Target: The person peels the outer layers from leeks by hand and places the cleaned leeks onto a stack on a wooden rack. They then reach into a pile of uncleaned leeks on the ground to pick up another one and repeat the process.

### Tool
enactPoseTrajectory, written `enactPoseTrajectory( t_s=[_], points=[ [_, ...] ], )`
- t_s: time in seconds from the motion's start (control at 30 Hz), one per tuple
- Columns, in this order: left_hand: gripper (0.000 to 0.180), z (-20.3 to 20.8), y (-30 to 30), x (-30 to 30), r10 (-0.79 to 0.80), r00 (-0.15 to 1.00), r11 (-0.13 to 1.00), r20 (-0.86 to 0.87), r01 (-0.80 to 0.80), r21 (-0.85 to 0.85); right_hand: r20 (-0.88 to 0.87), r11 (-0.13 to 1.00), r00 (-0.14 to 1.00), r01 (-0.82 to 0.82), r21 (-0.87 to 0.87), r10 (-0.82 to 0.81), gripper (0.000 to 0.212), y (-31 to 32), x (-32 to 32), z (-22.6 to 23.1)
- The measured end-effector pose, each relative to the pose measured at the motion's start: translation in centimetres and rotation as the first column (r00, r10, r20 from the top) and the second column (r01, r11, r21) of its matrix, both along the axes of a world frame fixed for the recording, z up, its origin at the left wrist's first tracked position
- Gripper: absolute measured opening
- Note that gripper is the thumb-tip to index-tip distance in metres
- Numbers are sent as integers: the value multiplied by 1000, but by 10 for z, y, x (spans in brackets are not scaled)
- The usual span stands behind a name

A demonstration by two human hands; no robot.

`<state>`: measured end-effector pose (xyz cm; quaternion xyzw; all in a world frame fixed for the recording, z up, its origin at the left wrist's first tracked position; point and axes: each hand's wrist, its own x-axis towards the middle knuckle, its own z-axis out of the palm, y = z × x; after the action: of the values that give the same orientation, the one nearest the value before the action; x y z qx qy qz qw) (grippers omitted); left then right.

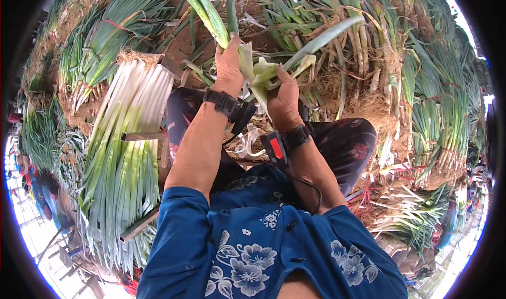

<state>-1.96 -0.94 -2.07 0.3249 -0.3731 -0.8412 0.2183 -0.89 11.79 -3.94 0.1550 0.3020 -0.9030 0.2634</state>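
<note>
My left hand [229, 69] is closed around a green onion [206, 13], whose green leaves point up and away toward the far side. In my right hand [284, 101], pinched between thumb and fingers, is a pale outer leaf [265, 71] that hangs loose and torn beside the stalk. A longer green leaf [329, 36] sticks out to the right past my right thumb. Both hands are close together above my knees, and the lower part of the stalk is partly hidden. At my left lies a neat stack of trimmed green onions [126, 109], white ends facing away from me.
The stack rests in a metal rack [142, 136] with upright bars. Tied bundles of untrimmed green onions [116, 30] lie far left, and more with earthy roots [363, 51] at the right. Stripped peelings [247, 143] litter the ground between my legs. Red ties [363, 196] lie right.
</note>
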Motion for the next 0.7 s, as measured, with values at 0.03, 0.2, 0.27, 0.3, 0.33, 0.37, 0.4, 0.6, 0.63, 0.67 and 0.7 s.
enactPoseTrajectory(
  t_s=[0.03,0.2,0.27,0.3,0.33,0.37,0.4,0.6,0.63,0.67,0.7],
  points=[
    [28,2,4,-3,37,999,999,-29,-37,4,-42,996,997,-70,-51,68,22,2,-4,0],
    [24,10,-12,-9,77,994,997,-77,-79,-20,-102,969,992,-102,-225,81,39,-5,-3,-1],
    [29,11,-24,-9,50,998,997,-27,-51,-58,30,937,998,-48,-345,62,41,-8,-8,3],
    [31,11,-31,-11,52,998,998,-18,-53,-39,130,947,990,-10,-322,55,38,-10,-12,8],
    [33,10,-37,-13,54,998,998,-10,-54,-20,130,946,990,-13,-323,58,38,-11,-14,11],
    [35,11,-41,-15,38,999,999,-32,-38,-2,103,940,992,-32,-339,71,37,-9,-16,11],
    [35,10,-41,-15,37,999,999,-32,-37,-2,75,933,994,-53,-355,84,35,-7,-18,12],
    [43,21,-56,-11,-7,996,990,-90,20,137,130,965,991,0,-263,35,25,25,-12,35],
    [43,20,-64,-12,16,995,984,-103,2,178,154,976,988,20,-218,14,24,36,-11,39],
    [44,18,-70,-11,17,991,984,-131,8,181,178,985,984,40,-170,-9,22,48,-9,49],
    [45,15,-78,-11,38,989,980,-143,-9,201,130,991,990,67,-115,-52,21,59,-5,61]
  ],
)
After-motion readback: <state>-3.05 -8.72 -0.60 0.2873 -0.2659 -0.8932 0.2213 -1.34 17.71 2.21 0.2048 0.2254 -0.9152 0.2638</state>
